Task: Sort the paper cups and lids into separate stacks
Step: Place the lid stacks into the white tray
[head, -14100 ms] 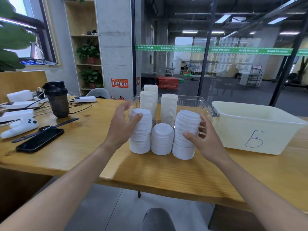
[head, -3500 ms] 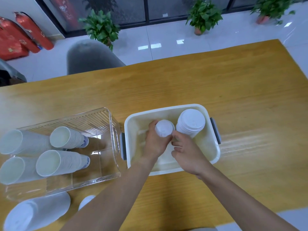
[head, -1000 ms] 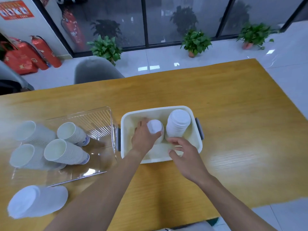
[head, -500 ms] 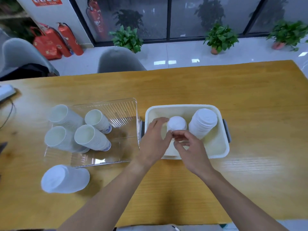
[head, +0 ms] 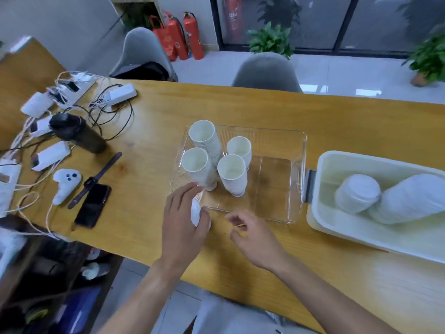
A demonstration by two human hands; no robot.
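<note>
Writing unreadable, left hand (head: 183,220) gripping lid stack (head: 195,213), right hand (head: 252,235) empty

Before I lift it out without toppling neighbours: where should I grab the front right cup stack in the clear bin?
Probably wrap your fingers round the front right cup stack just under its rim, coming down from the right. It stands upright, mouth up; other stacks crowd its left and back, while the clear bin is bare on its right.

Grey chairs (head: 266,71) stand behind the wooden table (head: 168,121), with red fire extinguishers (head: 179,37) and potted plants (head: 271,39) by glass walls.
</note>
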